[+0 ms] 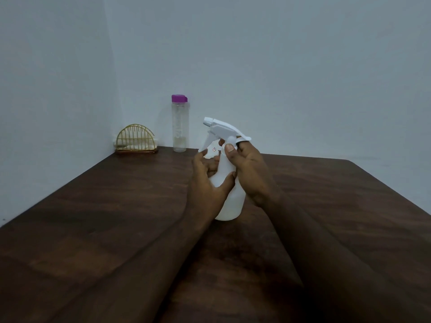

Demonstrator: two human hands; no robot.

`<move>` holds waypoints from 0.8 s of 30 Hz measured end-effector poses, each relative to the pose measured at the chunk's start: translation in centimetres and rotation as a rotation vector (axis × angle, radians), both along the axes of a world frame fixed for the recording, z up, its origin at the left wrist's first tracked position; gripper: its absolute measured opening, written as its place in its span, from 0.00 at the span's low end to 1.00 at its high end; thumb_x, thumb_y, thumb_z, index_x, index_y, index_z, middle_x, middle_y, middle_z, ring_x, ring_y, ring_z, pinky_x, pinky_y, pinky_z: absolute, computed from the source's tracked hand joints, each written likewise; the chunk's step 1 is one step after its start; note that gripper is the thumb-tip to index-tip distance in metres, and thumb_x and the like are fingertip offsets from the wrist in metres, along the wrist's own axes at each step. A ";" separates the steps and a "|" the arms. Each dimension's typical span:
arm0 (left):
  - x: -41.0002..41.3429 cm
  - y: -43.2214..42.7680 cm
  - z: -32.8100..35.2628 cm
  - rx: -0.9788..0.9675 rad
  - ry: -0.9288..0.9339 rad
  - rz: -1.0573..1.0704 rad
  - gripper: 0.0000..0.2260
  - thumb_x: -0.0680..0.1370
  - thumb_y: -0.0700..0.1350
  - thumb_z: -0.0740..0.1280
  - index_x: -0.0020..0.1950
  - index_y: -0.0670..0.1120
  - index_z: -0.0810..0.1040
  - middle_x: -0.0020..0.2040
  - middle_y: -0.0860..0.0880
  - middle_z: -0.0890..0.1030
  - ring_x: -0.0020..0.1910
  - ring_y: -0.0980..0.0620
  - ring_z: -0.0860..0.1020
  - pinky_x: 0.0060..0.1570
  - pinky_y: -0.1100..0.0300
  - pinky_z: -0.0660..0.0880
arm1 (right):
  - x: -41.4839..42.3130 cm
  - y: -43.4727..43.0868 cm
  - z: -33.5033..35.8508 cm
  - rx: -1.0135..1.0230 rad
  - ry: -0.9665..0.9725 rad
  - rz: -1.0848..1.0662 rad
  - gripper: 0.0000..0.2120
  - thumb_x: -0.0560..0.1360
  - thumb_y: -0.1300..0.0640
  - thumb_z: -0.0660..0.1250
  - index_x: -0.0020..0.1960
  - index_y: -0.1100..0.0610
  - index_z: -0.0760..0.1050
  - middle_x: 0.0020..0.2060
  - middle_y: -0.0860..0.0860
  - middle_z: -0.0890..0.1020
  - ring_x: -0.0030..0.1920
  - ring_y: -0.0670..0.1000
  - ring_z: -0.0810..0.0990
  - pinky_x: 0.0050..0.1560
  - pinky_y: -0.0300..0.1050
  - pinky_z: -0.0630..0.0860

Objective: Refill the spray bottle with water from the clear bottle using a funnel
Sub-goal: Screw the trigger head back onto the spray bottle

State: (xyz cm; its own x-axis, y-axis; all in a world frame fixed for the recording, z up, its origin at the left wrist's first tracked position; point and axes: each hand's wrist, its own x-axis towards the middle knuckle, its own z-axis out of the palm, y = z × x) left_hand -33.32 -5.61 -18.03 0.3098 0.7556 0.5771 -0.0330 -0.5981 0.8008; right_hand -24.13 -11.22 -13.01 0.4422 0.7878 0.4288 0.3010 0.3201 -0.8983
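The sprayer (233,201), clasped in the left grip (205,183) and pinched by the right grip (249,173), could be tipped by hard twisting.

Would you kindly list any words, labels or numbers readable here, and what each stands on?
Nothing can be read for certain.
On the spray bottle, a sticker with a red mark: too small to read.
On the clear bottle, faint upright lettering: too blurred to read.
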 end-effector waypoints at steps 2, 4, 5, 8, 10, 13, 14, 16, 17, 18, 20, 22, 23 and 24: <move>0.1 -0.2 0.0 0.008 -0.017 0.029 0.43 0.71 0.50 0.75 0.77 0.49 0.51 0.50 0.56 0.79 0.50 0.61 0.78 0.50 0.67 0.74 | 0.2 0.1 0.8 0.011 0.088 0.040 0.10 0.82 0.55 0.60 0.59 0.56 0.77 0.53 0.53 0.84 0.54 0.51 0.84 0.60 0.57 0.78; 0.2 -0.2 0.0 0.014 -0.022 0.050 0.47 0.71 0.50 0.75 0.78 0.49 0.46 0.47 0.58 0.78 0.48 0.63 0.78 0.49 0.70 0.72 | 0.4 0.3 1.5 0.029 0.150 0.085 0.08 0.81 0.54 0.62 0.56 0.54 0.78 0.51 0.53 0.84 0.53 0.54 0.84 0.59 0.63 0.78; 0.3 -0.1 0.0 0.012 -0.023 0.052 0.48 0.71 0.50 0.75 0.78 0.49 0.45 0.46 0.60 0.77 0.47 0.64 0.77 0.48 0.71 0.71 | 0.4 0.3 1.7 0.023 0.129 0.086 0.08 0.80 0.54 0.63 0.55 0.54 0.79 0.49 0.53 0.85 0.52 0.55 0.84 0.58 0.64 0.78; 0.3 0.2 -0.1 0.018 -0.044 0.042 0.48 0.71 0.50 0.76 0.78 0.50 0.44 0.46 0.60 0.78 0.49 0.63 0.79 0.50 0.67 0.74 | 0.2 0.1 1.2 -0.021 -0.048 0.009 0.09 0.78 0.55 0.67 0.57 0.56 0.79 0.47 0.52 0.86 0.50 0.53 0.85 0.58 0.61 0.79; 0.3 0.2 0.0 0.036 -0.050 0.029 0.49 0.71 0.50 0.76 0.78 0.52 0.43 0.48 0.58 0.80 0.50 0.61 0.79 0.51 0.66 0.74 | 0.2 -0.1 0.8 -0.008 -0.038 -0.002 0.10 0.78 0.55 0.67 0.58 0.58 0.79 0.47 0.52 0.86 0.51 0.52 0.85 0.58 0.60 0.79; 0.3 0.4 -0.1 0.071 -0.036 0.034 0.49 0.70 0.52 0.75 0.78 0.53 0.43 0.51 0.50 0.81 0.51 0.57 0.80 0.52 0.65 0.75 | 0.4 -0.2 0.7 0.003 0.014 0.000 0.09 0.78 0.53 0.67 0.55 0.57 0.80 0.47 0.53 0.86 0.51 0.54 0.85 0.58 0.61 0.79; 0.3 0.5 -0.1 0.087 -0.027 0.042 0.49 0.70 0.53 0.75 0.78 0.53 0.43 0.52 0.50 0.81 0.51 0.56 0.79 0.52 0.65 0.75 | 0.6 -0.2 0.6 -0.003 -0.005 -0.001 0.09 0.78 0.53 0.66 0.54 0.55 0.80 0.47 0.53 0.86 0.51 0.53 0.85 0.58 0.61 0.79; 0.2 0.5 -0.1 0.116 -0.008 0.055 0.47 0.70 0.53 0.75 0.78 0.53 0.46 0.52 0.49 0.80 0.50 0.57 0.79 0.49 0.69 0.74 | 0.5 -0.2 0.3 -0.004 -0.040 -0.008 0.09 0.78 0.53 0.66 0.56 0.55 0.79 0.48 0.52 0.86 0.51 0.52 0.85 0.57 0.60 0.79; 0.1 0.4 0.0 0.127 0.006 0.061 0.46 0.71 0.53 0.75 0.78 0.53 0.47 0.52 0.50 0.80 0.50 0.57 0.78 0.48 0.71 0.73 | 0.3 -0.2 0.1 0.008 -0.046 -0.017 0.10 0.78 0.52 0.67 0.57 0.56 0.79 0.48 0.52 0.86 0.50 0.52 0.85 0.57 0.59 0.80; 0.1 0.3 0.1 0.134 0.021 0.065 0.46 0.71 0.52 0.75 0.78 0.53 0.48 0.52 0.51 0.80 0.49 0.58 0.78 0.46 0.72 0.72 | 0.1 -0.2 -0.1 0.025 -0.047 -0.033 0.12 0.78 0.52 0.68 0.58 0.57 0.78 0.48 0.52 0.86 0.49 0.52 0.85 0.55 0.59 0.80; 0.1 0.2 0.3 0.130 0.043 0.071 0.45 0.71 0.52 0.75 0.78 0.53 0.49 0.50 0.53 0.78 0.48 0.59 0.77 0.45 0.69 0.73 | -0.5 0.1 -0.4 0.055 -0.055 -0.096 0.13 0.76 0.51 0.70 0.56 0.57 0.75 0.47 0.52 0.86 0.47 0.52 0.85 0.52 0.58 0.81; 0.2 0.3 0.5 0.125 0.057 0.084 0.44 0.71 0.51 0.75 0.79 0.53 0.49 0.46 0.57 0.77 0.46 0.60 0.77 0.43 0.65 0.74 | -1.0 0.5 -0.8 0.071 -0.034 -0.142 0.14 0.75 0.50 0.72 0.55 0.56 0.73 0.46 0.53 0.85 0.46 0.52 0.85 0.50 0.57 0.82; 0.3 0.3 0.6 0.129 0.065 0.098 0.43 0.72 0.51 0.74 0.79 0.52 0.50 0.44 0.58 0.76 0.45 0.61 0.77 0.42 0.64 0.74 | -1.2 0.7 -0.9 0.085 -0.009 -0.140 0.15 0.74 0.50 0.73 0.54 0.55 0.72 0.46 0.55 0.85 0.46 0.53 0.85 0.49 0.58 0.82; 0.5 0.4 0.7 0.139 0.076 0.117 0.42 0.72 0.50 0.74 0.79 0.51 0.51 0.42 0.59 0.75 0.43 0.62 0.76 0.42 0.62 0.74 | -1.3 0.8 -1.1 0.099 0.013 -0.133 0.16 0.73 0.50 0.73 0.54 0.55 0.72 0.45 0.55 0.85 0.45 0.54 0.85 0.49 0.59 0.82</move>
